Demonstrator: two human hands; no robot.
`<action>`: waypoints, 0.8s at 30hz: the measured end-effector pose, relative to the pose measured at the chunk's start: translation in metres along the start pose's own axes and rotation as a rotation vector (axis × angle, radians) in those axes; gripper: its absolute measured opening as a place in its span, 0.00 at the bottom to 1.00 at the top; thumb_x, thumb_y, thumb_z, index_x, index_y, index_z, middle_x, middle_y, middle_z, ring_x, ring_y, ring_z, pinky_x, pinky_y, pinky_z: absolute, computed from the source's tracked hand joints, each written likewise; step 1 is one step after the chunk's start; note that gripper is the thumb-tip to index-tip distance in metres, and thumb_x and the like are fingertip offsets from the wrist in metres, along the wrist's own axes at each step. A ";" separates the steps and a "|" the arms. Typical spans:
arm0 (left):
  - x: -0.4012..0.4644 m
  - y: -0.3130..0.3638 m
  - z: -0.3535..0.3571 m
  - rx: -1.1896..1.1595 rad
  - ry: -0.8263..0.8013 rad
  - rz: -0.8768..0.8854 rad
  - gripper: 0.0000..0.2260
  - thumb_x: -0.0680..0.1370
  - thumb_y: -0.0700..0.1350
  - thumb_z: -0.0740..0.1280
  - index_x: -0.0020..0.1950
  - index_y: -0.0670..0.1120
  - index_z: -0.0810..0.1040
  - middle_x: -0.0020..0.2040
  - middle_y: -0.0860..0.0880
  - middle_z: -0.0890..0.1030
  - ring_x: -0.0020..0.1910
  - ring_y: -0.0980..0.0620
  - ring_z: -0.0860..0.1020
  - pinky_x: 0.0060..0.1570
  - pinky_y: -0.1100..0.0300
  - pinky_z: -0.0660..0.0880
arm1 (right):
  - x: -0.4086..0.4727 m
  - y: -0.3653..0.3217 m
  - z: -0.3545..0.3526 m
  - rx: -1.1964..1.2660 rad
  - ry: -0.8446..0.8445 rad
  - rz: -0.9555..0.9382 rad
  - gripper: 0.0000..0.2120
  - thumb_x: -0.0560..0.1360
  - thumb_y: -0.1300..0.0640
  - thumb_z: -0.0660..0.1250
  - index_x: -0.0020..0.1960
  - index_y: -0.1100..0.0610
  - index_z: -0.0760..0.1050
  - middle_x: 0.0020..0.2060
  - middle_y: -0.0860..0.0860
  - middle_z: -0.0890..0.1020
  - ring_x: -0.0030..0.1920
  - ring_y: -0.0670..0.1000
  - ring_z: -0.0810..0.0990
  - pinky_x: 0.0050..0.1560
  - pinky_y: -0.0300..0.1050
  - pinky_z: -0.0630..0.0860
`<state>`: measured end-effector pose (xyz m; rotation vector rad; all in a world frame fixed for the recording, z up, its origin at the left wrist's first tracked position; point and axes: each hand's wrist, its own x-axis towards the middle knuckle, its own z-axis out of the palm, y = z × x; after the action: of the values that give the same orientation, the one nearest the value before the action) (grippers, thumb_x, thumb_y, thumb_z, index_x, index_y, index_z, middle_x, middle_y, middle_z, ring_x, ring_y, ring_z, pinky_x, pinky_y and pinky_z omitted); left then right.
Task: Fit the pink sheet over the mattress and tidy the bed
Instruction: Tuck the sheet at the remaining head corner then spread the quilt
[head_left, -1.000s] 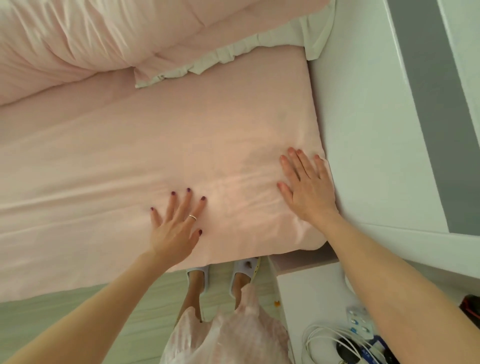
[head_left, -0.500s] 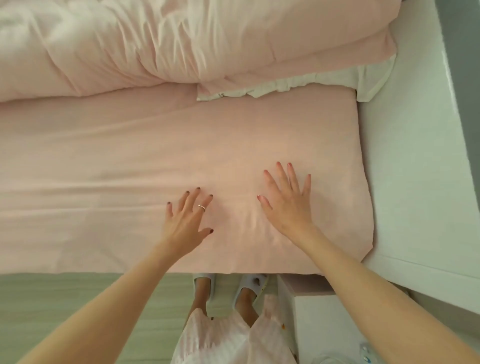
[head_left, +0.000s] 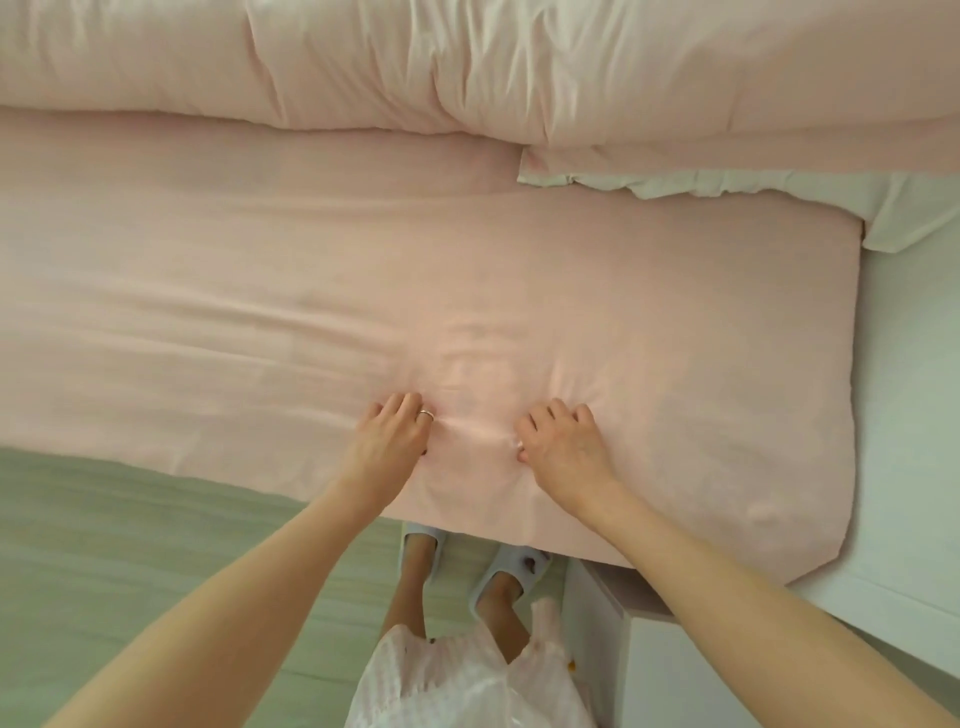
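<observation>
Your pink sheet (head_left: 467, 291) lies stretched flat over mattress, long shallow creases across it, small puckered ridge bunched near front edge, right corner wrapped down.

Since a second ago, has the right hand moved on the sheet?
Yes. The right hand has drawn away from the mattress's right edge toward the left hand, and now bunches the pink sheet.

1. This is a bedroom in a home: a bed (head_left: 467, 291) covered by a pink sheet (head_left: 623, 291) fills most of the view.
2. At the bed's far side lies a bunched pink duvet (head_left: 363, 62), with a pale-edged pillow (head_left: 701, 176) just beside it.
3. Below the bed's near edge are pale wood-look flooring (head_left: 130, 545) and house slippers (head_left: 511, 564).
4. A white bedside cabinet (head_left: 691, 670) stands at the bed's near right corner.
</observation>
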<state>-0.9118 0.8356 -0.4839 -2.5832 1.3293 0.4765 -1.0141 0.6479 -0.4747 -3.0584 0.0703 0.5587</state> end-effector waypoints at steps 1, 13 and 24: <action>0.006 0.000 0.000 -0.008 0.015 0.024 0.20 0.47 0.40 0.82 0.33 0.44 0.78 0.31 0.48 0.77 0.30 0.48 0.78 0.27 0.63 0.71 | 0.003 0.000 -0.003 0.026 -0.018 -0.001 0.19 0.50 0.55 0.82 0.33 0.55 0.76 0.30 0.50 0.78 0.31 0.52 0.77 0.30 0.43 0.71; 0.009 -0.006 -0.012 -0.538 -0.231 -0.168 0.09 0.72 0.30 0.59 0.44 0.38 0.78 0.48 0.43 0.82 0.47 0.41 0.78 0.45 0.51 0.75 | 0.012 0.014 -0.016 0.394 -0.298 -0.031 0.07 0.76 0.56 0.65 0.42 0.53 0.67 0.51 0.55 0.79 0.53 0.53 0.73 0.49 0.42 0.64; -0.025 0.021 0.004 -0.205 -0.117 0.127 0.23 0.54 0.51 0.82 0.44 0.46 0.80 0.44 0.50 0.80 0.42 0.49 0.80 0.39 0.60 0.77 | -0.030 0.016 -0.009 0.104 -0.254 -0.096 0.23 0.67 0.44 0.72 0.55 0.56 0.73 0.51 0.53 0.78 0.51 0.54 0.76 0.48 0.48 0.73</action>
<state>-0.9439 0.8436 -0.4790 -2.5908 1.4803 0.8129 -1.0403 0.6328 -0.4562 -2.8465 -0.0521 0.8985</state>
